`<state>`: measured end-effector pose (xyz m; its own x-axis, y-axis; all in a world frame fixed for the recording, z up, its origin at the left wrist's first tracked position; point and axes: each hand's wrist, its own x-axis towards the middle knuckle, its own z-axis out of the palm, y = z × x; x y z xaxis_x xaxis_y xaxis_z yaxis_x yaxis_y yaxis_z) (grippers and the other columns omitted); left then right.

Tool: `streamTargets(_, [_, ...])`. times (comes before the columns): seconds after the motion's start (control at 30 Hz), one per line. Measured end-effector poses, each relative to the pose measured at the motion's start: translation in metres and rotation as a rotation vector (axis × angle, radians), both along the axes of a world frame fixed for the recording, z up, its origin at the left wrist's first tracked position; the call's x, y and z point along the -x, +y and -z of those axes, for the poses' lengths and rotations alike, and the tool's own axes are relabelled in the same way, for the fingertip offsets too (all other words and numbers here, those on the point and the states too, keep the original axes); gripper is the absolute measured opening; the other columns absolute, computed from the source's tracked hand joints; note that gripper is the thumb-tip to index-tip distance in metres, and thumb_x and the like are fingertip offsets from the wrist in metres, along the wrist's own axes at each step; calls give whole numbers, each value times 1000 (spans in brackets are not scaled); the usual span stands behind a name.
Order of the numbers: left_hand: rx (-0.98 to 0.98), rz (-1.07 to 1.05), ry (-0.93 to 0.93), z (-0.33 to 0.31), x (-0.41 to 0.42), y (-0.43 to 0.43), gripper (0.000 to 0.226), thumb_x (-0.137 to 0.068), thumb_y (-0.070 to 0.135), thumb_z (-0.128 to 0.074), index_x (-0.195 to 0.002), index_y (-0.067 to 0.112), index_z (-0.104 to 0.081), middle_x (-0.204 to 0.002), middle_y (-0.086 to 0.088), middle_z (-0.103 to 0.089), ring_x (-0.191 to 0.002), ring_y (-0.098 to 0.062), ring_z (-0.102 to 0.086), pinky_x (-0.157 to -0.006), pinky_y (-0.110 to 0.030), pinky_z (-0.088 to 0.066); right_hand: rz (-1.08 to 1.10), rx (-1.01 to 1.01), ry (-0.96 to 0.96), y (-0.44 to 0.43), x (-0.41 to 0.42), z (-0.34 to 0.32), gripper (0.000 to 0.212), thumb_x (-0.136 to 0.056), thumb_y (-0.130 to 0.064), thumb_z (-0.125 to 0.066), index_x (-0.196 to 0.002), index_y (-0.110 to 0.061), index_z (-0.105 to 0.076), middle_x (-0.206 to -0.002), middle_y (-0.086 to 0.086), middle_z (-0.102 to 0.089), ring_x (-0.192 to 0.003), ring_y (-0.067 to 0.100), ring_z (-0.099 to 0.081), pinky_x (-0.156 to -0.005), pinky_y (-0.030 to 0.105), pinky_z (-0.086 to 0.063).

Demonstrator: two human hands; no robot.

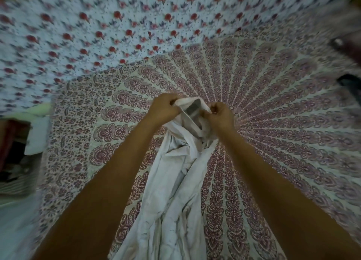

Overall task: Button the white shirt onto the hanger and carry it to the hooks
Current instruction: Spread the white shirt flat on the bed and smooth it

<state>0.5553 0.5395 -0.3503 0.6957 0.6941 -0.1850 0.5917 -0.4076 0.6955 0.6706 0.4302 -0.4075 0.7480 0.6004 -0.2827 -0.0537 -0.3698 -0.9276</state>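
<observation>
Two patterned spreads (pixel 273 123) are lying open on every side, dropping off at the left. Over them the white shirt (pixel 172 181) is trailing back toward the person, outstretched arms holding its collar (pixel 192 107) up, left hand (pixel 163 108) and right hand (pixel 219 116) each gripping one side.
</observation>
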Motion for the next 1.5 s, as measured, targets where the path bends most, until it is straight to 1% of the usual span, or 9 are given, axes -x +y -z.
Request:
streamTargets(0.33, [40,19,-261,-144,-10,-93,22,-73,3,-71,-68,19,-57,-70,3,-56,-68,-14,-53,-65,-29,-44,146,-17,-471,-89,-20,-168,40,-81,-14,-62,-56,-18,-31,-57,3,-39,-56,19,-36,-49,29,-23])
streamTargets(0.6, [-725,11,-272,-285,-50,-181,11,-80,1,-49,-81,12,-52,-72,-9,-55,-59,-24,-43,-46,-24,-21,222,-44,-788,-213,-60,-299,27,-82,3,-51,-64,-12,-37,-65,16,-43,-63,26,-43,-57,30,-27])
streamTargets(0.73, [-742,-37,-293,-329,-67,-236,13,-82,3,-49,-83,15,-53,-79,-5,-56,-67,-23,-47,-52,-27,-32,105,-100,-734,-276,-57,-320,19,-82,-15,-66,-95,-4,-57,-84,12,-55,-75,25,-53,-57,29,-39])
streamTargets(1.07, [-936,-81,-157,-358,-55,-333,26,-90,2,-40,-99,3,-64,-90,-22,-66,-78,-35,-59,-59,-38,-44,95,17,-856,-392,-80,-357,25,-92,-29,-51,-82,-6,-56,-68,11,-53,-63,30,-49,-50,30,-32])
streamTargets(1.17, [-935,-161,-194,-380,-45,-344,27,-95,5,-36,-106,4,-60,-93,-24,-64,-72,-32,-52,-61,-40,-42,-80,-145,-623,-406,-65,-372,28,-90,-34,-54,-70,-14,-57,-64,10,-50,-60,25,-52,-54,35,-42])
streamTargets(1.3, [-864,-207,-260,-403,-35,-355,28,-97,11,-33,-109,7,-57,-98,-20,-63,-75,-31,-52,-64,-40,-43,-234,-108,-247,-414,-47,-371,47,-89,-34,-56,-123,-3,-49,-118,21,-54,-109,30,-53,-96,47,-43])
streamTargets(1.4, [-869,-259,-324,-412,-32,-364,24,-98,16,-35,-106,10,-56,-88,-12,-60,-70,-28,-50,-58,-33,-34,-175,-224,-179,-414,-41,-381,26,-92,-27,-53,-109,-8,-48,-97,4,-55,-96,21,-50,-95,41,-40])
streamTargets(1.43, [-855,-281,-371,-413,-30,-364,20,-98,19,-37,-105,11,-55,-86,-8,-58,-69,-26,-49,-56,-32,-32,-94,-277,-193,-413,-39,-388,17,-93,-23,-51,-102,-9,-50,-123,10,-34,-90,20,-50,-91,40,-41])
streamTargets(1.5, [-807,-283,-473,-412,-25,-360,16,-96,25,-43,-102,13,-52,-83,-2,-56,-69,-24,-49,-50,-29,-30,83,-381,-294,-407,-44,-400,20,-92,-21,-50,-74,-12,-48,-67,4,-43,-70,18,-44,-65,34,-39])
